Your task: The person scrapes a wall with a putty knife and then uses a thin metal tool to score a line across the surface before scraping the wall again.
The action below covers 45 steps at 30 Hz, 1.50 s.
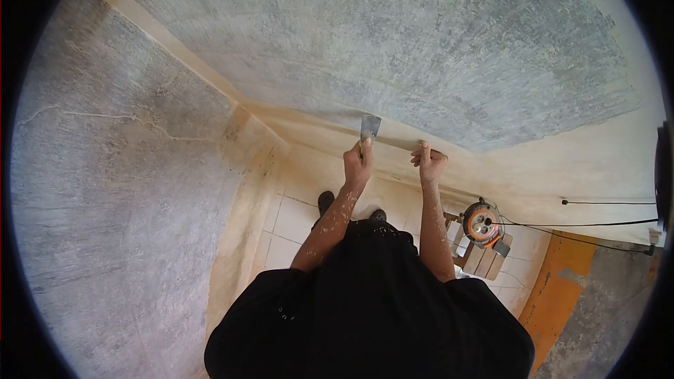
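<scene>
My left hand (357,163) is closed round the handle of a paint scraper (370,125), thumb toward the blade. The wide metal blade points up at the wall in front, its edge at or very near the border between the rough grey patch (393,49) and the cream paint (533,168) below. Beside it, my right hand (430,163) is held up close to the cream part of the wall, fingers loosely bent and apart, with nothing visible in them. Pale flakes speckle both forearms.
A side wall (133,154) with a crack meets the front wall at a corner on the left. On the right, an orange-and-black cable reel (483,224) rests on a small wooden stool (484,260). Black cables (590,224) run from there to the right. Light tiles (293,219) cover the floor.
</scene>
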### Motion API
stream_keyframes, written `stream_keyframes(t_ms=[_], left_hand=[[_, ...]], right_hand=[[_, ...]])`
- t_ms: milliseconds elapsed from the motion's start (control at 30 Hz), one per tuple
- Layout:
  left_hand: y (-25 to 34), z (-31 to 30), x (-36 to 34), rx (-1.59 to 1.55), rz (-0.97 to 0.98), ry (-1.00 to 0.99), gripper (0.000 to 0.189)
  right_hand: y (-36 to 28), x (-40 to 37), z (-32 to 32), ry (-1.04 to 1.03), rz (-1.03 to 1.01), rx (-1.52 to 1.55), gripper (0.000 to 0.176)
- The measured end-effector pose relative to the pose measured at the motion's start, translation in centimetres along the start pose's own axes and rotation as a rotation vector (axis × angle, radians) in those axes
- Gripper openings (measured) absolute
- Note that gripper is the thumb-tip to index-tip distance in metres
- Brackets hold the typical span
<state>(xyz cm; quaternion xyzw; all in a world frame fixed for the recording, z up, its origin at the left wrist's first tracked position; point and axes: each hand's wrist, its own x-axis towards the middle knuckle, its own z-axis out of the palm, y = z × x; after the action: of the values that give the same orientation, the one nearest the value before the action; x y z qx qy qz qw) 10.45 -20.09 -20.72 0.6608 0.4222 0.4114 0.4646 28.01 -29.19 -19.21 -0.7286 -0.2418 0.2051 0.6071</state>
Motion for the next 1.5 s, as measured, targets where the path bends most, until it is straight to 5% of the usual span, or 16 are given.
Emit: stream_keyframes(t_ms=[67, 200, 1500], left_hand=[[-3.1, 0.9, 0.5, 0.029, 0.071, -0.005, 0.044], [-3.9, -0.2, -0.9, 0.093, -0.198, -0.034, 0.048], [-2.3, -0.5, -0.6, 0.055, -0.031, 0.000, 0.046]], right_hand=[[-0.6, 0.7, -0.1, -0.005, -0.019, -0.008, 0.047], [0.4, 0.6, -0.2, -0.028, -0.036, -0.003, 0.045], [-0.3, -0.1, -0.2, 0.010, -0.015, -0.011, 0.047]])
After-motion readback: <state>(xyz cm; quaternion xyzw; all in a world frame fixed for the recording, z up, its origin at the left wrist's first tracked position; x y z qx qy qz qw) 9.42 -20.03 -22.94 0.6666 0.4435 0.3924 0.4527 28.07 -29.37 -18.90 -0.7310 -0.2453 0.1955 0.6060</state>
